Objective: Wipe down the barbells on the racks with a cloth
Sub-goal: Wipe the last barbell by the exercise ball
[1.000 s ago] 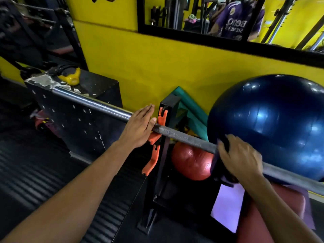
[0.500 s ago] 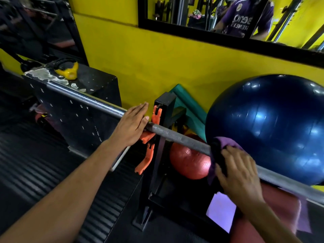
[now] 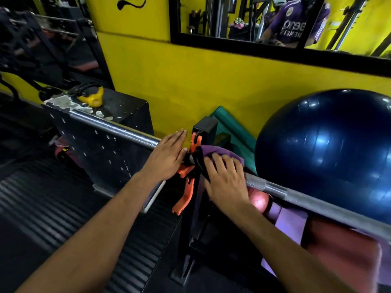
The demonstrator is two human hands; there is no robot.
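A yellow kettlebell-shaped object [image 3: 92, 98] is seen on a black box [image 3: 118, 132] at upper left of the frame. The barbell [image 3: 118, 129] is laid diagonally from upper left to lower right, passing an upright black rack post [image 3: 204, 132] at centre with an orange clip [image 3: 187, 187] beside it. The left hand [image 3: 167, 158] is laid flat on the bar just left of the post, fingers extended and together, not curled around it. The right hand [image 3: 225, 178] is pressed over a purple cloth [image 3: 220, 154] wrapped on the bar just right of the post, fingers spread and bent over it. A red ball [image 3: 259, 203] is seen below the bar. A large blue exercise ball [image 3: 330, 149] is positioned at right behind the bar, against the yellow wall [image 3: 211, 81].
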